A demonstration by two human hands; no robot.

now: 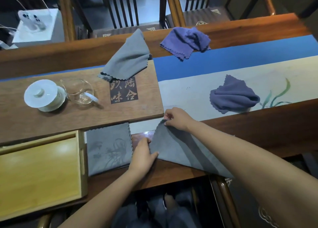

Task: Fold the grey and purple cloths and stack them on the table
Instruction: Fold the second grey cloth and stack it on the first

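A grey cloth (179,150) lies at the table's near edge, partly under my right forearm. My right hand (177,118) pinches its far corner and lifts it. My left hand (143,156) grips its left edge against the table. A folded grey cloth (108,148) with a faint plant pattern lies flat just left of my left hand. Another grey cloth (127,59) lies crumpled on the wooden tray. One purple cloth (186,41) is bunched at the far edge, and a second purple cloth (232,96) sits crumpled on the runner to the right.
A wooden tea tray (68,114) holds a white lidded cup (43,95) and a glass pitcher (78,91). A yellow box (39,174) sits at the near left. A blue and pale runner (197,83) crosses the table. Chairs stand beyond the far edge.
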